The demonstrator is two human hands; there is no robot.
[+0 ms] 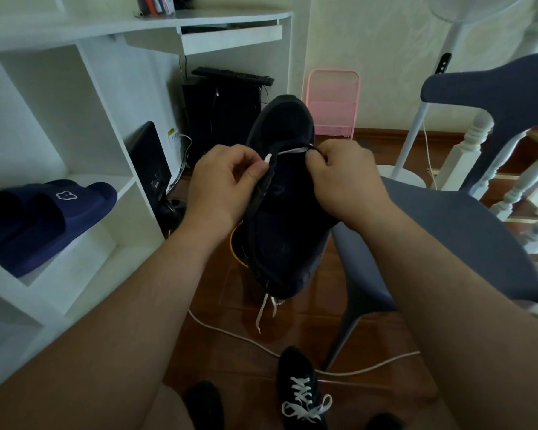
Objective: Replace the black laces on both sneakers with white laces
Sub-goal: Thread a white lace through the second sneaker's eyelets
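At the frame's bottom, the finished black sneaker with white laces (302, 395) sits on the glossy wooden floor (230, 305). Mid-frame I hold up the second black fabric sneaker (280, 218): light and soft. My left hand (221, 184) pinches the limp white lace (289, 150) by its stiff tip, the best hold; my right hand (342, 178) grips the eyelet edge. Behind stands the white desk (199, 23).

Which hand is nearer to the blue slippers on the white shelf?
Left. The left hand grips the held sneaker's near edge, on the side toward the blue slippers. The right hand pinches the white lace across the shoe, farther away.
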